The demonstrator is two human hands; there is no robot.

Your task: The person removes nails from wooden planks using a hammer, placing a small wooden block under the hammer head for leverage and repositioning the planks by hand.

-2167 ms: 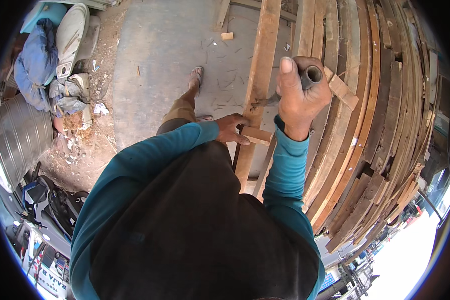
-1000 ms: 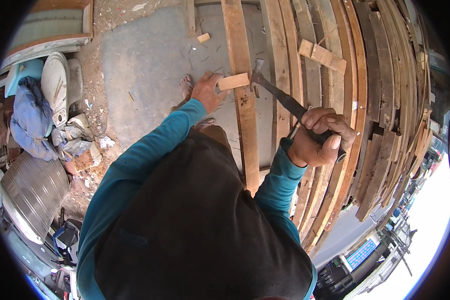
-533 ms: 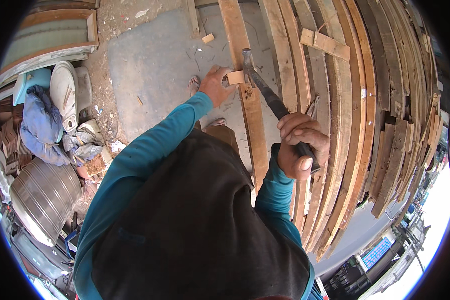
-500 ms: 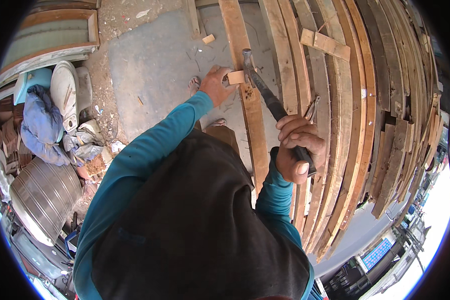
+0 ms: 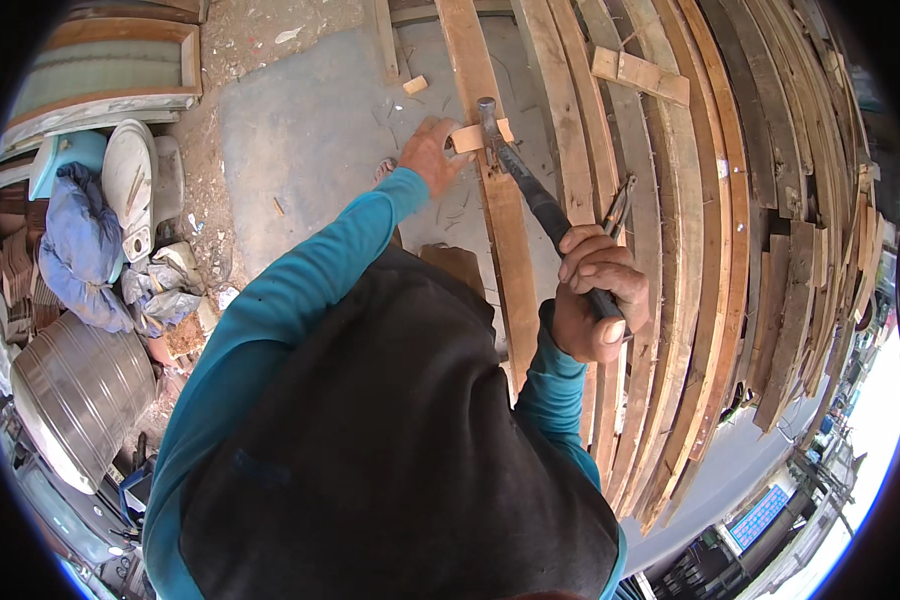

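My right hand [image 5: 602, 295] is wrapped round the black handle of a claw hammer [image 5: 538, 195]. The hammer's metal head sits over a long wooden plank [image 5: 508, 230] that runs away from me. A small wooden block [image 5: 466, 139] lies across this plank under the hammer head, and its far end shows to the right of the head. With closed fingers, my left hand [image 5: 433, 156] grips the block's left end. The hammer's claw and any nail under it are hidden.
Several long planks [image 5: 675, 230] lie side by side on the right, with a short wood piece [image 5: 640, 76] across them and pliers [image 5: 619, 208] among them. A wood offcut [image 5: 415, 85] lies on the floor sheet. At left are a blue cloth bundle [image 5: 85, 245], a white toilet seat [image 5: 130, 180] and a ribbed drum [image 5: 88, 385].
The small block now reaches farther right beneath the hammer head and sits slightly tilted. The hammer head has shifted slightly left. My left hand has moved only a little.
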